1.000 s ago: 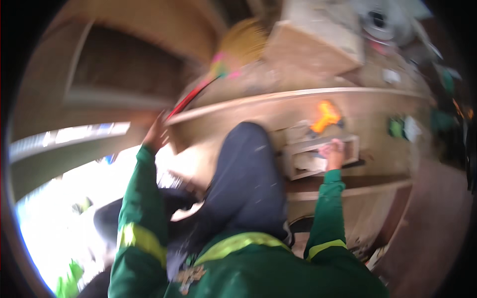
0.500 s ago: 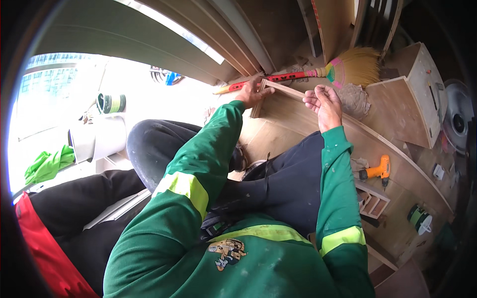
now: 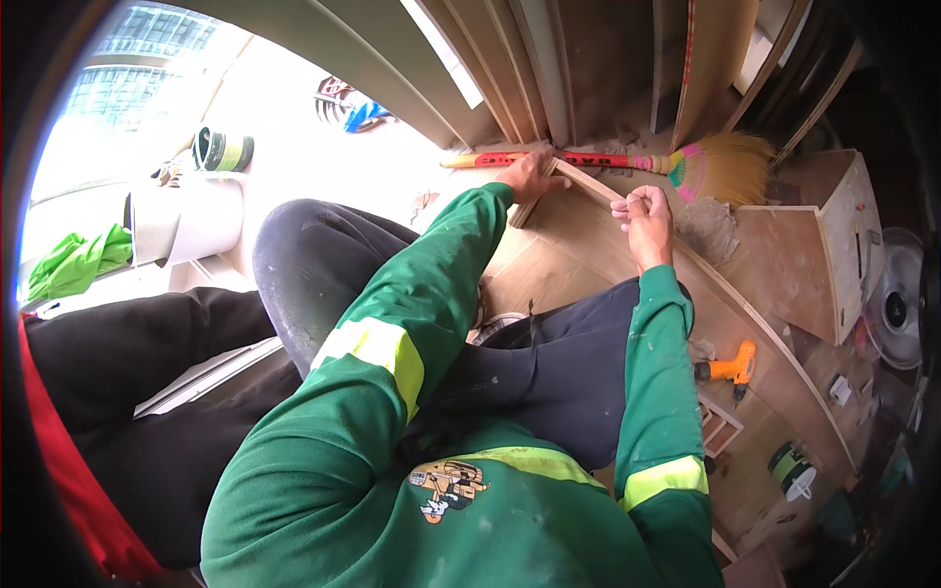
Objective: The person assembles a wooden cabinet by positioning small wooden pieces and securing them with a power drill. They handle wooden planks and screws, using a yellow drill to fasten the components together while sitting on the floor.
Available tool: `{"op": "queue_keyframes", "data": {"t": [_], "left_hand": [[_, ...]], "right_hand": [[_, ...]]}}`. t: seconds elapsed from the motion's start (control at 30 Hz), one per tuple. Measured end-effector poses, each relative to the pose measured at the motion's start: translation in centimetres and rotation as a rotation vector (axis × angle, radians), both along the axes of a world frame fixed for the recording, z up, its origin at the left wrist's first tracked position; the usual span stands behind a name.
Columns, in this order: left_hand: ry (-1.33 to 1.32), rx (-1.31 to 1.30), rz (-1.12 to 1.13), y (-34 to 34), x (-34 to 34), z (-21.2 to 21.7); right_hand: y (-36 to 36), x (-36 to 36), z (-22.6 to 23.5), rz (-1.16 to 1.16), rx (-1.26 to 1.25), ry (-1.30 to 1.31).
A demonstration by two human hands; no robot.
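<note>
My left hand (image 3: 532, 177) grips the corner where two narrow plywood strips meet, its thumb stretched along the top. One plywood strip (image 3: 585, 180) runs from that corner toward my right hand; a shorter wood piece (image 3: 522, 213) angles down beneath my left fingers. My right hand (image 3: 648, 227) is closed, fingers curled and pinched at the strip's far end. Whatever those right fingers hold is too small or hidden to make out. Just beyond my left hand lies a broom (image 3: 723, 169) with a red handle and yellow bristles.
Tall boards (image 3: 588, 73) lean at the back. A wooden box (image 3: 799, 245) stands on the right, with an orange drill (image 3: 730, 369) and a tape roll (image 3: 790, 468) nearer me. White bucket (image 3: 201, 220) and green cloth (image 3: 83, 260) are at left. Another person's dark-clothed leg (image 3: 157, 343) is beside me.
The whole view has shifted slightly. My right hand has turned from a more palm-up pose, its curled fingers now at the strip's end. My left hand keeps its grip at the corner.
</note>
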State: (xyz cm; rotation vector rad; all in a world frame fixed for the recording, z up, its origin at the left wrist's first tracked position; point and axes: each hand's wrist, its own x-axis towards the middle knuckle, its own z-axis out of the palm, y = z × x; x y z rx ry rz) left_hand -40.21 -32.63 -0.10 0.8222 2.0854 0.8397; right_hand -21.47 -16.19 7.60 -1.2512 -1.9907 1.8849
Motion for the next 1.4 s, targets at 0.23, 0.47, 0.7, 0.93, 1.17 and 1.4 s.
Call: {"op": "queue_keyframes", "data": {"t": [0.23,0.47,0.7,0.93,1.17,1.4], "left_hand": [[-0.139,0.080,0.216,0.2,1.8,-2.7],[-0.296,0.058,0.053,0.2,0.1,-0.4],[-0.013,-0.064,0.097,0.1,0.3,-1.0],[0.035,0.159,0.131,-0.2,-0.1,-2.6],[-0.200,0.226,0.264,-0.2,2.0,-1.7],[0.052,0.088,0.253,-1.3,2.5,-1.9]], "right_hand": [[-0.2,-0.1,-0.2,-0.046,0.010,0.100],[0.4,0.8,-0.2,-0.032,-0.003,0.030],[-0.1,0.4,-0.5,-0.032,-0.006,0.051],[-0.4,0.0,-0.6,-0.045,-0.007,0.088],[0.3,0.2,0.2,-0.092,-0.006,0.070],[0.3,0.3,-0.3,-0.110,0.020,0.119]]}}
